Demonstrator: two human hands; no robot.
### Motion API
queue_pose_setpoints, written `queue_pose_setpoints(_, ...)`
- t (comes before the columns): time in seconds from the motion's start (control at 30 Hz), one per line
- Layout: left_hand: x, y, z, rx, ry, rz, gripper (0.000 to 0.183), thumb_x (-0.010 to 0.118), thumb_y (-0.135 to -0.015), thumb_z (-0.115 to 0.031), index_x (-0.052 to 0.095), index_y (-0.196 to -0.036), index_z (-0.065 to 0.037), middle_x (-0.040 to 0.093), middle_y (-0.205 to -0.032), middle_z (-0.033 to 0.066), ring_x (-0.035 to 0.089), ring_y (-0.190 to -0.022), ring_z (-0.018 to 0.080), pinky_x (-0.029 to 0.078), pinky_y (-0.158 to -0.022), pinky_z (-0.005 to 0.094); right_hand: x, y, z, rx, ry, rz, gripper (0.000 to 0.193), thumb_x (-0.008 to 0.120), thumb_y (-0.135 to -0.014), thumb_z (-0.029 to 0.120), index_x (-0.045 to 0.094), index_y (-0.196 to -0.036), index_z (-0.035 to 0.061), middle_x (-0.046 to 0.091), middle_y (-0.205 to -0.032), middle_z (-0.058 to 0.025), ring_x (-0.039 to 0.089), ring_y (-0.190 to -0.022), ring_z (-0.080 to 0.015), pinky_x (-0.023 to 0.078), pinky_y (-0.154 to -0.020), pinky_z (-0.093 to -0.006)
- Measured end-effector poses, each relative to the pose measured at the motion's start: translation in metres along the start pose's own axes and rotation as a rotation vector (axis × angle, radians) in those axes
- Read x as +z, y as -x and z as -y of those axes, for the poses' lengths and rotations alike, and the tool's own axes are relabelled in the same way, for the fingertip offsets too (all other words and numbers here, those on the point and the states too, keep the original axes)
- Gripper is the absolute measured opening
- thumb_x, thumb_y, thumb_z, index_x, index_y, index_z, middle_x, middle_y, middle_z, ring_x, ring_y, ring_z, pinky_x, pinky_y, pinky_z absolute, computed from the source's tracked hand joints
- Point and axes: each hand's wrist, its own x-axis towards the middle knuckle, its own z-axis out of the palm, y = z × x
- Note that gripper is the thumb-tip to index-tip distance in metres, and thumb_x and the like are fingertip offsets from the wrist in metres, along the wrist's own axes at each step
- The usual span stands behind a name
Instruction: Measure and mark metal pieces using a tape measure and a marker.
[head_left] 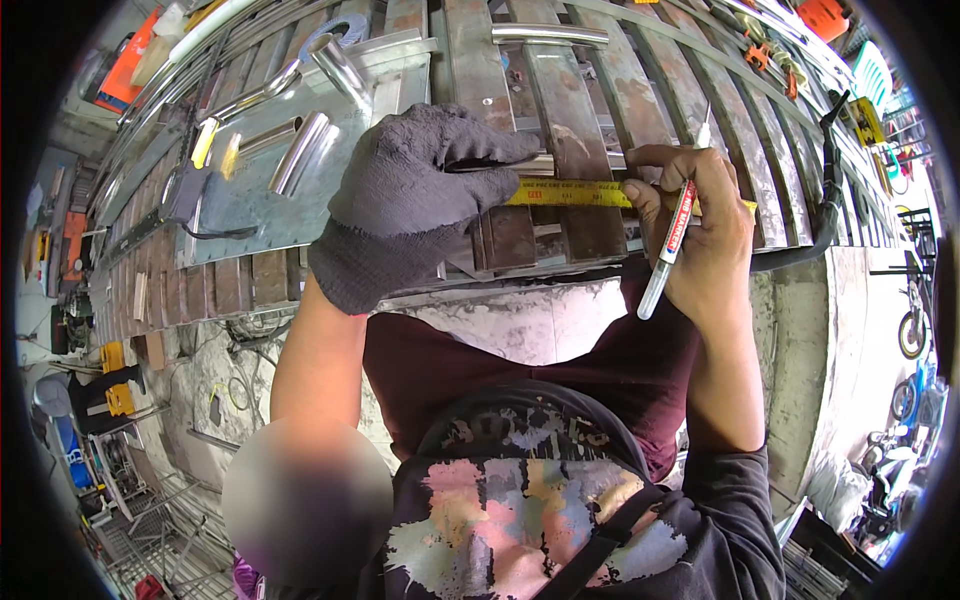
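My left hand [400, 200], in a dark grey glove, is closed with finger and thumb around the near end of a shiny metal tube [545, 164] and the yellow tape measure blade [572, 193]. The blade stretches sideways along the tube, over the slatted metal bench [505, 235]. At the blade's right part is my bare right hand [705, 215], its fingers closed on a marker pen [681, 222] with a white body and red label. The pen's thin tip points away from me. Fingers of this hand touch the blade and hide part of it.
On the left, a metal sheet [250, 215] bears a short shiny tube [299, 153], an upright-leaning tube [341, 72] and a bent one [258, 92]. Another tube [550, 34] lies at the far side. A black cable [830, 170] hangs over the bench's right end.
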Motion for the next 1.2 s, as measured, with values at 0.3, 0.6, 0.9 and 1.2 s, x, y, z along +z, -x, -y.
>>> queue_pose_setpoints(0.3, 0.002, -0.001, 0.002, 0.026, -0.075, -0.005, 0.031, 0.081, -0.105, -0.003, 0.089, -0.135, -0.002, 0.083, -0.107, 0.0089, 0.074, -0.098, 0.0183, 0.059, -0.094, 0.0363, 0.017, -0.012, 0.013, -0.091, -0.045, 0.031, 0.025, 0.091, -0.094, -0.005, 0.080, -0.113, 0.0069, 0.072, -0.091, -0.0067, 0.073, -0.095, -0.0287, 0.059, -0.089, -0.0431)
queue_pose_setpoints(0.6, -0.002, 0.000, -0.002, -0.088, 0.129, -0.010, 0.027, 0.089, -0.101, -0.016, 0.092, -0.126, -0.006, 0.088, -0.105, 0.0140, 0.083, -0.092, 0.0184, 0.065, -0.088, 0.0360, 0.022, -0.019, 0.008, -0.054, -0.191, 0.093, 0.029, 0.086, -0.099, -0.009, 0.061, -0.107, 0.0046, 0.084, -0.105, -0.0101, 0.078, -0.094, -0.0257, 0.062, -0.088, -0.0381)
queue_pose_setpoints(0.9, 0.003, 0.002, 0.013, 0.053, 0.050, -0.077, 0.024, 0.089, -0.104, -0.016, 0.092, -0.126, -0.005, 0.087, -0.108, 0.0078, 0.078, -0.095, 0.0126, 0.064, -0.089, 0.0330, 0.035, -0.009, -0.004, 0.088, -0.381, -0.137, 0.024, 0.083, -0.102, -0.006, 0.066, -0.113, 0.0090, 0.079, -0.102, -0.0073, 0.072, -0.092, -0.0245, 0.059, -0.087, -0.0377)
queue_pose_setpoints(1.2, 0.002, 0.002, 0.013, 0.005, 0.073, -0.034, 0.030, 0.090, -0.105, -0.016, 0.090, -0.131, -0.002, 0.089, -0.110, 0.0052, 0.077, -0.097, 0.0083, 0.064, -0.091, 0.0298, 0.039, -0.009, -0.003, -0.010, -0.217, -0.179, 0.020, 0.086, -0.102, 0.004, 0.070, -0.114, 0.0073, 0.076, -0.096, -0.0084, 0.069, -0.088, -0.0263, 0.058, -0.089, -0.0405)
